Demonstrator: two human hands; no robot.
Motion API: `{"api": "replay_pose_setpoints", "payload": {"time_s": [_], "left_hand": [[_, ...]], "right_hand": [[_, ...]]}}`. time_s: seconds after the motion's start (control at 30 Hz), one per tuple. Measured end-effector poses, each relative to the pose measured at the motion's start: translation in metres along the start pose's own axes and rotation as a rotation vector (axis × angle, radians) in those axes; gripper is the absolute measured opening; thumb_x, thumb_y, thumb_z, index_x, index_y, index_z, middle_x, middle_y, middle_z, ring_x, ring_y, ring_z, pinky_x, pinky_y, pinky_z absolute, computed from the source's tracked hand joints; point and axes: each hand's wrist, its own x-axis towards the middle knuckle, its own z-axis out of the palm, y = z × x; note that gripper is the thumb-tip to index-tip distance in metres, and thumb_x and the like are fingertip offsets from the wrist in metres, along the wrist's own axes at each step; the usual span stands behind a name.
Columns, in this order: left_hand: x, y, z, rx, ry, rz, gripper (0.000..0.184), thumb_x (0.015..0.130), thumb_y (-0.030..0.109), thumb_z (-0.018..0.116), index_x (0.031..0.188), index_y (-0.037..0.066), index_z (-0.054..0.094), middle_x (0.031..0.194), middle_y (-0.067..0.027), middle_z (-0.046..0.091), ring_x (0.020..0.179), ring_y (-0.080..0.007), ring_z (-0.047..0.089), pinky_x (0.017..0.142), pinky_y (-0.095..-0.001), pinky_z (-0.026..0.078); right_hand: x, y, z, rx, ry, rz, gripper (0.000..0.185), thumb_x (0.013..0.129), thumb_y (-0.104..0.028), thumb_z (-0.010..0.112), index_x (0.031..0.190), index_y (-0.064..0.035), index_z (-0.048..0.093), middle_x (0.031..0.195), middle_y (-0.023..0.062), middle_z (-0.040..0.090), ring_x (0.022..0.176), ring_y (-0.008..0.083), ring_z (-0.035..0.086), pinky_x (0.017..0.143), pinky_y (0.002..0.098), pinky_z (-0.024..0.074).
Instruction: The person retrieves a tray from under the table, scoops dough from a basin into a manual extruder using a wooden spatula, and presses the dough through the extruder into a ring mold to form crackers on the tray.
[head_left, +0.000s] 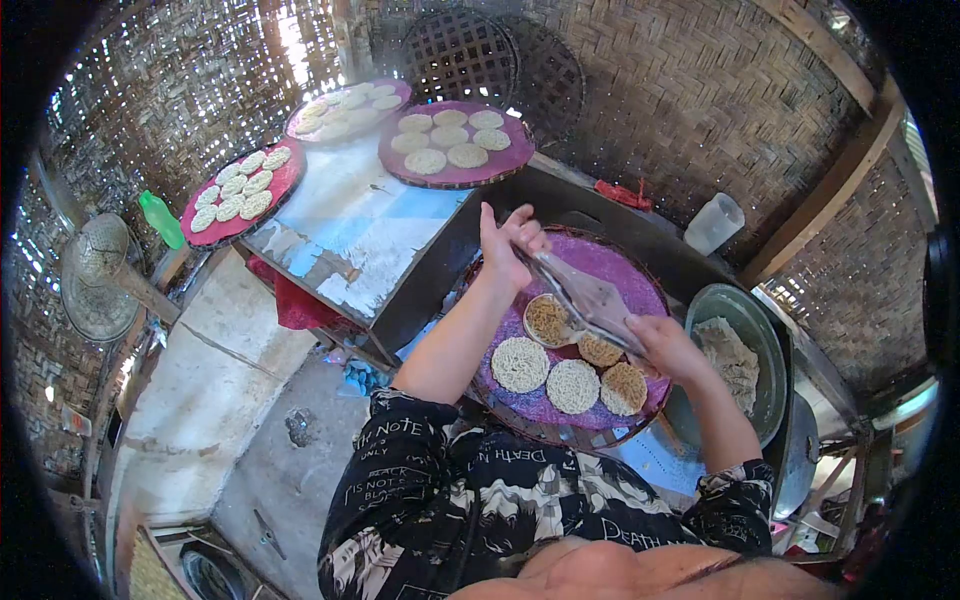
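My right hand (665, 345) grips the lower right end of a flat, greyish sheet-like tool (590, 298), tilted above a round tray (640, 272) lined with purple cloth. At the sheet's upper left end is my left hand (510, 245), thumb raised and fingers partly spread; whether it grips the edge is unclear. Below the sheet, the tray holds pale round cakes (573, 386) and browner rounds (624, 389). One brown round (548, 320) sits inside a pale ring, partly beneath the sheet. The sheet hides part of the tray.
Round pink-lined trays (513, 165) of pale cakes stand on and beside a worn table (345, 240). At right are a green basin (775, 350) of pale dough and a clear plastic container (714, 223). A green bottle (160, 220) is at far left.
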Motion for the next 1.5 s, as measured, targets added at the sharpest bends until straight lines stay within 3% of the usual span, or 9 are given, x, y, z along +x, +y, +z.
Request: {"api": "replay_pose_setpoints", "payload": {"time_s": [0.1, 0.2, 0.33, 0.37, 0.53, 0.67, 0.77, 1.33, 1.5], "left_hand": [[-0.016, 0.004, 0.053, 0.206, 0.127, -0.019, 0.056, 0.084, 0.055, 0.038, 0.109, 0.007, 0.050, 0.085, -0.0104, 0.058, 0.087, -0.0241, 0.056, 0.084, -0.0382, 0.042], [-0.027, 0.000, 0.037, 1.137, -0.173, -0.151, 0.057, 0.076, 0.034, 0.060, 0.122, 0.005, 0.043, 0.112, -0.0160, 0.053, 0.109, -0.0274, 0.049, 0.098, -0.0365, 0.033], [-0.061, -0.022, 0.059, 1.974, 0.306, 0.213, 0.042, 0.065, 0.024, 0.068, 0.102, 0.007, 0.059, 0.099, -0.0139, 0.062, 0.095, -0.0275, 0.059, 0.084, -0.0368, 0.045], [-0.065, -0.013, 0.031, 1.904, 0.169, 0.529, 0.032, 0.066, 0.024, 0.067, 0.093, 0.007, 0.063, 0.088, -0.0125, 0.065, 0.086, -0.0277, 0.062, 0.076, -0.0358, 0.048], [-0.121, 0.033, 0.019, 2.220, 0.412, 0.468, 0.031, 0.075, 0.030, 0.062, 0.097, 0.007, 0.059, 0.096, -0.0091, 0.062, 0.091, -0.0241, 0.059, 0.078, -0.0365, 0.046], [-0.176, 0.075, -0.032, 0.935, 0.675, 0.524, 0.008, 0.082, 0.013, 0.059, 0.085, 0.009, 0.053, 0.072, -0.0022, 0.051, 0.061, -0.0141, 0.050, 0.055, -0.0304, 0.046], [-0.213, 0.128, -0.095, 1.309, 0.725, 0.520, 0.015, 0.080, 0.018, 0.058, 0.072, 0.008, 0.050, 0.063, -0.0026, 0.048, 0.054, -0.0128, 0.046, 0.046, -0.0283, 0.040], [-0.232, 0.085, 0.010, 0.554, 0.282, 0.502, 0.028, 0.080, 0.021, 0.060, 0.099, 0.001, 0.053, 0.086, -0.0134, 0.059, 0.070, -0.0218, 0.060, 0.060, -0.0348, 0.053], [-0.246, 0.089, 0.026, 0.783, 0.415, 0.511, 0.029, 0.074, 0.010, 0.067, 0.099, 0.003, 0.054, 0.084, -0.0075, 0.058, 0.072, -0.0167, 0.059, 0.060, -0.0302, 0.052]], "right_hand": [[-0.009, -0.013, -0.010, 0.362, 0.009, -0.070, 0.032, 0.090, -0.032, 0.047, 0.110, -0.0074, 0.045, 0.067, 0.0012, 0.049, 0.048, 0.0096, 0.046, 0.038, 0.0204, 0.0349], [-0.007, -0.032, 0.000, 0.444, 0.034, -0.150, 0.031, 0.090, -0.033, 0.046, 0.110, -0.0092, 0.046, 0.072, 0.0019, 0.050, 0.050, 0.0086, 0.047, 0.038, 0.0205, 0.0351], [0.042, -0.011, 0.034, 0.537, -0.070, -0.351, 0.032, 0.089, -0.034, 0.048, 0.110, -0.0120, 0.054, 0.073, 0.0034, 0.055, 0.068, 0.0121, 0.054, 0.059, 0.0277, 0.0452], [0.057, -0.002, 0.037, 0.343, 0.013, -0.415, 0.030, 0.087, -0.034, 0.049, 0.106, -0.0117, 0.058, 0.074, 0.0047, 0.056, 0.072, 0.0146, 0.055, 0.063, 0.0298, 0.0452], [0.085, 0.016, 0.045, -0.428, 0.257, -0.312, 0.026, 0.076, -0.034, 0.058, 0.083, -0.0104, 0.067, 0.081, 0.0097, 0.061, 0.083, 0.0265, 0.058, 0.072, 0.0385, 0.0457], [0.087, 0.015, 0.046, -0.569, 0.213, -0.154, 0.024, 0.074, -0.033, 0.061, 0.079, -0.0102, 0.067, 0.086, 0.0105, 0.061, 0.084, 0.0288, 0.058, 0.072, 0.0398, 0.0460], [0.085, 0.011, 0.048, -0.587, 0.187, -0.154, 0.023, 0.073, -0.032, 0.061, 0.078, -0.0098, 0.067, 0.086, 0.0108, 0.061, 0.084, 0.0294, 0.058, 0.074, 0.0403, 0.0460], [0.119, -0.039, 0.074, -0.604, 0.163, -0.348, 0.024, 0.068, -0.029, 0.058, 0.077, -0.0086, 0.068, 0.083, 0.0131, 0.062, 0.083, 0.0308, 0.059, 0.073, 0.0411, 0.0468], [0.132, -0.048, 0.102, -0.640, 0.082, -0.340, 0.022, 0.068, -0.028, 0.059, 0.077, -0.0101, 0.068, 0.079, 0.0141, 0.064, 0.078, 0.0308, 0.062, 0.071, 0.0412, 0.0485]]}}
